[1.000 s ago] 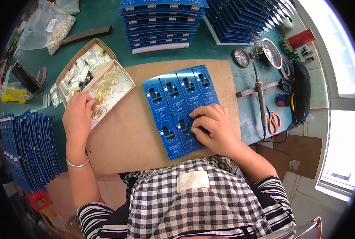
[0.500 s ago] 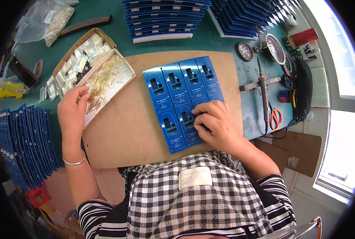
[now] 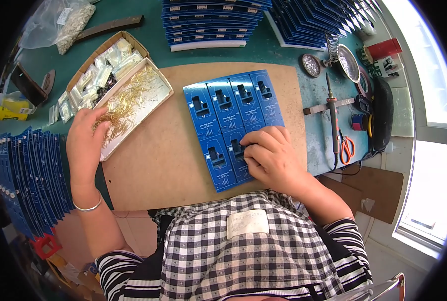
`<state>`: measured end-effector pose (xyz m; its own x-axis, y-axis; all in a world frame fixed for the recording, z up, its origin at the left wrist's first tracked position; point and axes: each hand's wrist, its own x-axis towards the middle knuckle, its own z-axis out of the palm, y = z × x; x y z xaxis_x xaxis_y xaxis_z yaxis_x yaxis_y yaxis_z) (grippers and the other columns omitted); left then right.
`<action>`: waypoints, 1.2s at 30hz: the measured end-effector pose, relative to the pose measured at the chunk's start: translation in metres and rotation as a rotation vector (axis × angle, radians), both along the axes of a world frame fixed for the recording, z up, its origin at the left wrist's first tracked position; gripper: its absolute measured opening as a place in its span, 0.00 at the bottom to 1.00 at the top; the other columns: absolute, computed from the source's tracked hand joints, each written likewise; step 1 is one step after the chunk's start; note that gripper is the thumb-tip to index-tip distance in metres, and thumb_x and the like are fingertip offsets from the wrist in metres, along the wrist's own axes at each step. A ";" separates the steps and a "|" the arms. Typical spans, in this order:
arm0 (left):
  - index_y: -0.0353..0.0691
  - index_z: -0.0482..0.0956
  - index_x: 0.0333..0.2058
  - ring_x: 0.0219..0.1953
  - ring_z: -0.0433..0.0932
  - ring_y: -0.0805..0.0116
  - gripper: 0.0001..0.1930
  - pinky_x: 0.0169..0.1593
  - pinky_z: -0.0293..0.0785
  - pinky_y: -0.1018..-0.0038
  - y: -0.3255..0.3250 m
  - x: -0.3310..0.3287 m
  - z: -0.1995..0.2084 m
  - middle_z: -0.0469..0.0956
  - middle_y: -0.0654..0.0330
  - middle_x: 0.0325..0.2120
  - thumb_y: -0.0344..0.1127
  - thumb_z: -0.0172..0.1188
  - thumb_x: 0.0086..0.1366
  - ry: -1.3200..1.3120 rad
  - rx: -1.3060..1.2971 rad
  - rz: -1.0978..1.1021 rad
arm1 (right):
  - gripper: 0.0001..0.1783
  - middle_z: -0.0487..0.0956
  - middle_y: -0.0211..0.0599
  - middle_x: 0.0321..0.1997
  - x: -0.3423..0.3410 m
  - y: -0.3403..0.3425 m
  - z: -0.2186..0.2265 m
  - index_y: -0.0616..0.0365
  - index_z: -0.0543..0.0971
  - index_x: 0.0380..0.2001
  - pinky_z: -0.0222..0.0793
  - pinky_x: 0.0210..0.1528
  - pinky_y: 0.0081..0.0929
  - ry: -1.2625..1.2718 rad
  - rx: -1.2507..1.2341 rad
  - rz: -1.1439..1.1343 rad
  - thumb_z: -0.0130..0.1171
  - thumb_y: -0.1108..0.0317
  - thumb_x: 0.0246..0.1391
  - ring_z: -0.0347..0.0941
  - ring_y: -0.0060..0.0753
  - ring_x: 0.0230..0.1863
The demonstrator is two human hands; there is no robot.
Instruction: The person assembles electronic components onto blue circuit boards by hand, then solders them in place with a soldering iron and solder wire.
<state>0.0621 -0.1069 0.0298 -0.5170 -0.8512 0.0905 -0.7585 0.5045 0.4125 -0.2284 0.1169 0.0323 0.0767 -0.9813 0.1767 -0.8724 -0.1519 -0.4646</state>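
Observation:
A blue circuit board panel (image 3: 228,128) with rows of rectangular cut-outs lies slightly turned on the brown work board. My right hand (image 3: 271,155) rests over its lower right part, fingers curled together at a cut-out. Whatever its fingertips may pinch is hidden. At the left, my left hand (image 3: 85,140) reaches over the near end of a white cardboard tray, thumb and forefinger apart beside the thin gold-coloured pins (image 3: 128,100). Nothing shows between those fingers.
Behind the pins, a cardboard box (image 3: 122,34) holds small clear bags. Stacked blue boards (image 3: 211,25) stand at the back, more (image 3: 30,180) at the left. A soldering iron (image 3: 332,113) and orange-handled scissors (image 3: 348,150) lie at the right. The brown work board (image 3: 153,175) spans the middle.
My left hand has shifted a little left and toward me, its thumb and forefinger now farther apart. The right hand remains at almost the same cut-out. The whole view has shifted slightly.

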 end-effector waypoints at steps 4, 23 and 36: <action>0.36 0.78 0.43 0.38 0.75 0.56 0.14 0.41 0.70 0.69 -0.002 0.002 0.000 0.74 0.54 0.36 0.27 0.60 0.56 -0.029 0.034 0.031 | 0.06 0.74 0.27 0.42 0.000 -0.004 0.005 0.54 0.77 0.26 0.58 0.51 0.36 0.032 0.025 0.035 0.60 0.72 0.40 0.68 0.31 0.44; 0.37 0.77 0.34 0.30 0.76 0.59 0.04 0.36 0.72 0.71 -0.003 0.002 -0.009 0.78 0.56 0.31 0.29 0.57 0.62 0.274 -0.158 0.102 | 0.10 0.75 0.25 0.38 0.002 0.005 0.002 0.50 0.78 0.32 0.60 0.52 0.39 0.344 -0.142 0.141 0.55 0.67 0.42 0.71 0.25 0.39; 0.36 0.77 0.36 0.25 0.72 0.69 0.05 0.33 0.70 0.75 -0.009 -0.005 -0.016 0.76 0.59 0.30 0.30 0.57 0.63 0.199 -0.061 0.137 | 0.09 0.74 0.23 0.39 0.008 0.010 0.000 0.49 0.78 0.31 0.59 0.52 0.36 0.316 -0.118 0.039 0.55 0.67 0.42 0.69 0.26 0.40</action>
<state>0.0568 -0.1161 0.0137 -0.3643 -0.9019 0.2322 -0.7279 0.4313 0.5330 -0.2208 0.1271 0.0324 0.1832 -0.9506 0.2508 -0.9629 -0.2249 -0.1492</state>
